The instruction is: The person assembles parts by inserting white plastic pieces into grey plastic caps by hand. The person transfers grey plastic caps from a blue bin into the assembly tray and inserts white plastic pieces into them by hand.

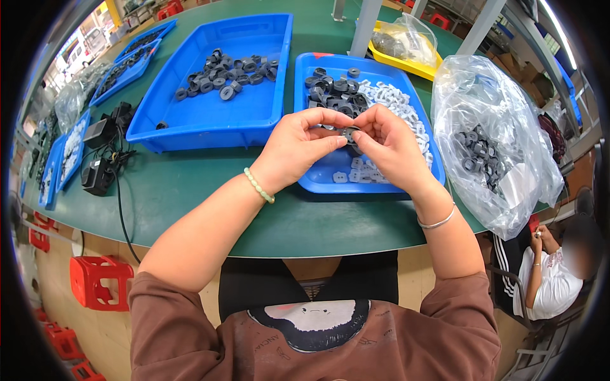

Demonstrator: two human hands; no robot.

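Note:
Between the fingertips of my left hand (304,143) and my right hand (395,145) is a small dark grey ring-shaped part (348,134). Both hands are closed on it, thumbs and forefingers pinching its edges. They are above the near part of a shallow blue tray (306,183). In that tray, dark grey ring parts (335,89) are heaped at the far left, and many small white plastic pieces (394,98) spread along the right and near sides. My fingers partly hide the held part and the tray's middle.
A larger blue bin (254,130) with dark rings stands left. A clear plastic bag (502,140) of dark parts lies right. Beyond are a yellow tray (419,68) and metal posts (365,28). Black adapters with cables (98,174) sit far left. Another person (549,279) sits at right.

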